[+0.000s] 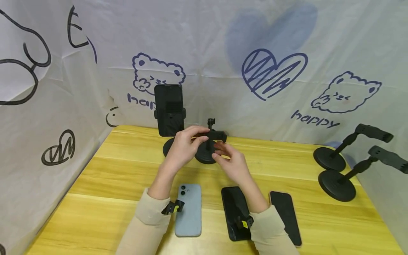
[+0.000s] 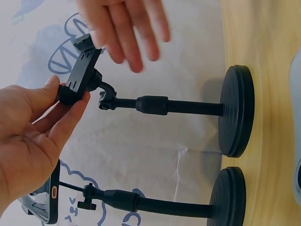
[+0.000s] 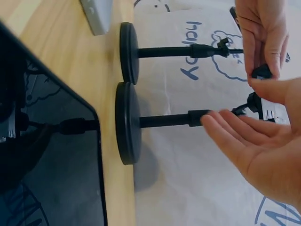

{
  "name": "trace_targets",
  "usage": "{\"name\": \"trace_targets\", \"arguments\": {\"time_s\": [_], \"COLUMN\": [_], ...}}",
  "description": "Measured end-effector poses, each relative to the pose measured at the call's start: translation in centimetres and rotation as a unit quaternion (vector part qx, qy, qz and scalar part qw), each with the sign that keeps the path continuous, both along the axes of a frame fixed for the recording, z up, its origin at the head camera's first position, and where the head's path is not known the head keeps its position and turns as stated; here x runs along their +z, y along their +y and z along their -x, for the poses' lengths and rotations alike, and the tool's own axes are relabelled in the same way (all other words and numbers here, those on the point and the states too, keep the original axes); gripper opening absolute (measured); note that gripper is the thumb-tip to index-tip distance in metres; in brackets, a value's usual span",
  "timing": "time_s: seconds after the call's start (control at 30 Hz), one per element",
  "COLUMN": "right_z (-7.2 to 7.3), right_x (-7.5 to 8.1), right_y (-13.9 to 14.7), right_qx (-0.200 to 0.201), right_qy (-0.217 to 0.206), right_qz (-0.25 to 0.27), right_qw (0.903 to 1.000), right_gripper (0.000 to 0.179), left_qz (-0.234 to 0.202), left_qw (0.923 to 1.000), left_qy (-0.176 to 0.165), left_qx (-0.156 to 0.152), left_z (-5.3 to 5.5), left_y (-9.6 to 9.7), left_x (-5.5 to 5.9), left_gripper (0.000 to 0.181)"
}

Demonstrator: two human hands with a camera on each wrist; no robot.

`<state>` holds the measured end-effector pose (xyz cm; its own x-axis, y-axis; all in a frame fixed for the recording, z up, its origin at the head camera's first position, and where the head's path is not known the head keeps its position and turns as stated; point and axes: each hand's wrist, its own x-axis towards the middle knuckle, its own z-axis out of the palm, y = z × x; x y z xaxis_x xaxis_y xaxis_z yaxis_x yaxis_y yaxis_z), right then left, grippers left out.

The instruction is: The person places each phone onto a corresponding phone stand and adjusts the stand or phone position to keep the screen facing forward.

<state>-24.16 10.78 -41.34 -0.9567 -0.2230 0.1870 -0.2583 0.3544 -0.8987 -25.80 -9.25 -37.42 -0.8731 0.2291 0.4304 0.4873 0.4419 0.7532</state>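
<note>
A wood-grain table [image 1: 95, 184] carries three phones [image 1: 191, 217] lying flat and four black stands [image 1: 204, 157].

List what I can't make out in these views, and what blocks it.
- Head: the lower left edge of the rightmost phone, behind the right sleeve.
- Left wrist: most of the pale blue phone, cut off by the picture's right edge.
- Right wrist: the middle of the clamp, behind the right hand.

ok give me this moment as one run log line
left hand: pinches clamp; right hand: near clamp, gripping nothing; mounted phone: on neighbouring stand; pale-blue phone: flat on table
</note>
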Motion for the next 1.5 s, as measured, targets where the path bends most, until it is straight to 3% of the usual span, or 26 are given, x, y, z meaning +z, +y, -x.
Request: {"name": "trace_targets", "arguments": {"time_s": [0.13,0.23,0.37,0.57,0.8,1.0,1.17,1.3,1.37,1.5], "right_z": [-0.2,-0.6,-1.1,-2.1,-3.0,-3.9,-4.7,-5.2,-5.3,-5.4], "right_x": [-0.7,-1.0,-1.4,-2.0,-2.7,-2.6,-2.4,-2.5,-2.6,-2.6], "right_y": [-0.2,-0.3,-0.9,-2.4,-3.9,-4.5,-4.9,-5.3,-5.5,-5.8], "right_qx": [0.064,0.116,0.173,0.217,0.255,0.266,0.256,0.248,0.243,0.235], "right_qy": [-0.019,-0.035,-0.034,-0.013,0.008,0.015,0.015,0.030,0.035,0.040], "right_qz": [-0.073,-0.135,-0.232,-0.351,-0.391,-0.429,-0.480,-0.510,-0.515,-0.508], "right_qw": [0.9950,0.9835,0.9565,0.9106,0.8844,0.8634,0.8388,0.8232,0.8214,0.8276], "right_gripper": [0.054,0.057,0.060,0.068,0.077,0.089,0.111,0.116,0.117,0.118], "left_qz": [0.009,0.009,0.004,0.004,0.000,-0.001,0.001,0.001,0.001,0.002], "left_qw": [0.9998,0.9995,0.9989,0.9977,0.9976,0.9979,0.9981,0.9982,0.9982,0.9983], "left_qy": [-0.004,-0.004,-0.003,0.000,0.003,-0.001,-0.001,0.000,-0.001,-0.003], "left_qx": [-0.015,-0.029,-0.047,-0.067,-0.069,-0.064,-0.061,-0.061,-0.060,-0.059], "left_z": [0.2,0.3,0.4,0.5,0.5,0.3,0.3,0.2,0.3,0.3], "left_y": [-0.4,-0.7,-0.8,-0.9,-0.9,-0.8,-0.8,-0.9,-0.9,-0.9], "left_x": [-0.1,-0.1,-0.2,-0.4,-0.6,-0.6,-0.6,-0.6,-0.6,-0.6], "left_gripper": [0.029,0.032,0.034,0.037,0.038,0.038,0.038,0.038,0.038,0.039]}}
